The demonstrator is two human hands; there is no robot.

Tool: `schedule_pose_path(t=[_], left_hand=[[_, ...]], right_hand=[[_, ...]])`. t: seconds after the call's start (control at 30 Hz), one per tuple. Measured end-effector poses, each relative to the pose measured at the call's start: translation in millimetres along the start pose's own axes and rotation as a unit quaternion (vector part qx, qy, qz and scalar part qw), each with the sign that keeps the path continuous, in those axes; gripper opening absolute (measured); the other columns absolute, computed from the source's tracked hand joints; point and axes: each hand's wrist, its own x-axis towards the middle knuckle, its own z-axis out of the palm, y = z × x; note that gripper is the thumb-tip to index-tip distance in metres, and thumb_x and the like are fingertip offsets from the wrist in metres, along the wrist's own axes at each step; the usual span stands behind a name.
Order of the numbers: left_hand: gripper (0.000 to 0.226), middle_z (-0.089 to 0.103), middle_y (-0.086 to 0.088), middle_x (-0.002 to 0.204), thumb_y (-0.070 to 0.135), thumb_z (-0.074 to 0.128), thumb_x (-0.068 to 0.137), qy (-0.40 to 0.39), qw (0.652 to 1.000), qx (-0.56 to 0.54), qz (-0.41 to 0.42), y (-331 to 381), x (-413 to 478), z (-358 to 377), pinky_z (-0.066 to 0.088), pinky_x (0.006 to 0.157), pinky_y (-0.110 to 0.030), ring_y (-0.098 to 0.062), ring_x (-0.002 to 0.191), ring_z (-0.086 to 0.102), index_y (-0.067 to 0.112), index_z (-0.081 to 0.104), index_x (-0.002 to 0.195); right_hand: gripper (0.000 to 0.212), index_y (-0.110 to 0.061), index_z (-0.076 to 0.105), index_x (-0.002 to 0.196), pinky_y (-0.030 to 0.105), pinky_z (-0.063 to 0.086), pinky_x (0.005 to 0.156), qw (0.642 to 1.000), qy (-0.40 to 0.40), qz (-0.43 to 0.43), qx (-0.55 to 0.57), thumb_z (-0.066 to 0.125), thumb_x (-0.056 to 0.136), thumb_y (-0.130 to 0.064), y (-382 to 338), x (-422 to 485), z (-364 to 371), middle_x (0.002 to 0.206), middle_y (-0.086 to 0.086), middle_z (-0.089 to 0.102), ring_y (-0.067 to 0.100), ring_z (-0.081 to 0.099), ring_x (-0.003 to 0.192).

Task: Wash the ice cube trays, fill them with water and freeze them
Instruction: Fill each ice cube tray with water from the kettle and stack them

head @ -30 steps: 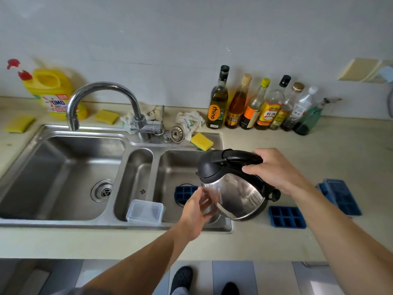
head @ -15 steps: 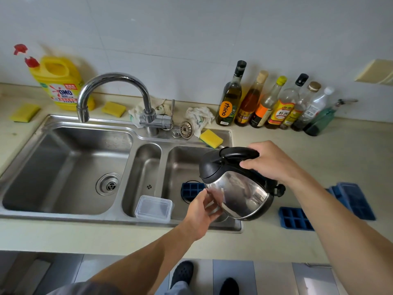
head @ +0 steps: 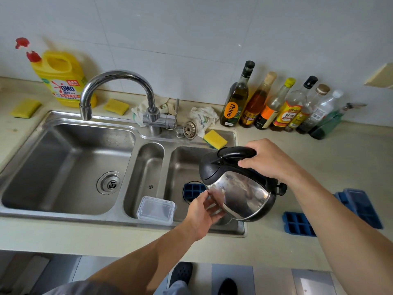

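My right hand (head: 270,160) grips the black handle of a steel kettle (head: 240,190), which is tilted with its spout down over the right sink basin (head: 182,165). My left hand (head: 202,211) touches the kettle's lower steel side with spread fingers. A blue ice cube tray (head: 192,190) lies in that basin, partly hidden behind the kettle. A second blue tray (head: 297,224) lies on the counter to the right of the sink. Further right lie stacked blue trays (head: 361,207), partly covered by my right forearm.
A clear plastic box (head: 156,209) sits on the sink's front rim. The faucet (head: 114,90) arches over the left basin (head: 70,165). Several bottles (head: 274,103) line the back wall. A yellow detergent jug (head: 61,77), yellow sponges (head: 214,139) and rags (head: 203,118) lie behind the sink.
The kettle and both hands keep nearly the same pose over the right basin. The camera view has shifted a little, so the scene sits lower and further right in frame.
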Motion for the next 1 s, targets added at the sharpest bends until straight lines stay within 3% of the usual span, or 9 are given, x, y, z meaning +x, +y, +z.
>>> schedule_pose_path(t=[0.13,0.27,0.43,0.6,1.0], left_hand=[[0.035,0.071,-0.020,0.121,0.026,0.045,0.108,-0.007,1.000,0.000,-0.001,0.4,1.4,-0.8,0.060,0.090,-0.048,-0.036,0.111,0.070,0.007,0.067,0.127],[0.034,0.070,-0.022,0.122,0.023,0.045,0.107,-0.013,1.000,-0.012,-0.001,0.3,2.6,-1.0,0.060,0.090,-0.049,-0.037,0.109,0.071,0.005,0.070,0.123],[0.035,0.070,-0.024,0.120,0.022,0.044,0.107,-0.013,1.000,-0.019,0.001,1.1,4.9,-1.6,0.059,0.091,-0.051,-0.037,0.107,0.071,0.003,0.071,0.120],[0.036,0.070,-0.023,0.121,0.023,0.044,0.107,-0.008,1.000,-0.022,-0.002,2.4,7.5,-2.9,0.058,0.092,-0.052,-0.038,0.109,0.071,0.003,0.069,0.124],[0.035,0.070,-0.023,0.121,0.024,0.044,0.107,-0.009,0.999,-0.030,-0.008,3.2,11.0,-4.5,0.060,0.088,-0.050,-0.038,0.108,0.071,0.005,0.066,0.128]], right_hand=[[0.009,-0.016,0.072,0.093,0.041,0.053,0.073,1.000,-0.005,0.000,-0.007,0.076,0.085,-0.017,-2.4,4.2,0.7,0.080,0.006,0.069,0.024,0.066,0.080],[0.008,-0.020,0.069,0.089,0.032,0.044,0.062,1.000,-0.008,-0.006,-0.015,0.076,0.085,-0.017,-5.1,6.4,1.5,0.079,0.003,0.066,0.021,0.064,0.078],[0.018,-0.027,0.064,0.078,0.030,0.039,0.060,1.000,-0.010,-0.012,-0.019,0.076,0.085,-0.016,-9.5,9.1,0.0,0.076,0.001,0.064,0.019,0.061,0.074],[0.010,-0.022,0.069,0.092,0.029,0.039,0.059,0.999,-0.016,-0.018,-0.022,0.075,0.086,-0.016,-13.7,11.8,1.9,0.079,0.000,0.065,0.017,0.062,0.077],[0.012,-0.024,0.066,0.084,0.029,0.038,0.059,0.999,-0.021,-0.021,-0.030,0.075,0.086,-0.016,-15.3,17.2,1.0,0.076,0.000,0.064,0.017,0.061,0.074]])
